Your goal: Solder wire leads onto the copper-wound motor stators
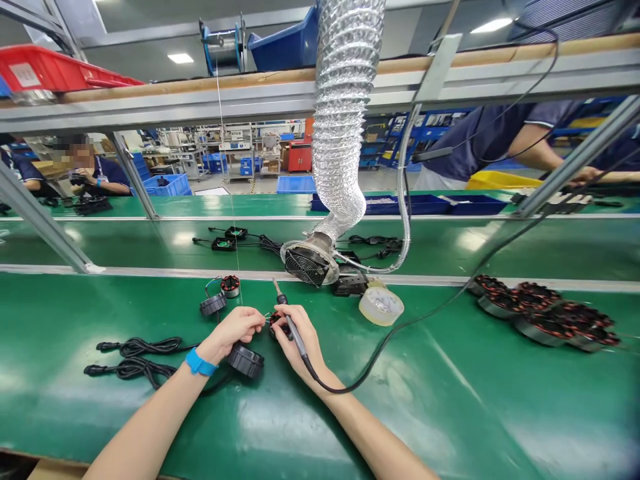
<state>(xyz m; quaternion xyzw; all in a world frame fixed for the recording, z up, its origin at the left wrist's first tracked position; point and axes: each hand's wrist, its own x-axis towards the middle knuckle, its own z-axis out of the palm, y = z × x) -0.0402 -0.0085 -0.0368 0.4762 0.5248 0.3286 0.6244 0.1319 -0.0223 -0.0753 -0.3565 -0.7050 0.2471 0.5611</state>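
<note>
My right hand [300, 337] is closed round a soldering iron [290, 320] whose tip points up and away, its black cord trailing off to the right. It also steadies a small copper-wound stator [278, 323] on the green bench. My left hand [239, 331], with a blue wristband, is pinched on something thin beside the stator; a fine wire [226, 200] hangs down from a spool [223, 45] overhead to about that spot. A black round housing [245, 361] lies under my left wrist.
A silver fume duct with a fan inlet [306, 261] hangs just behind my hands. Another stator [231, 285], a black cap [213, 305], bundled black cables [135, 358], a tape roll [381, 305] and several wound stators [545, 313] lie around. Other people work at the benches beyond.
</note>
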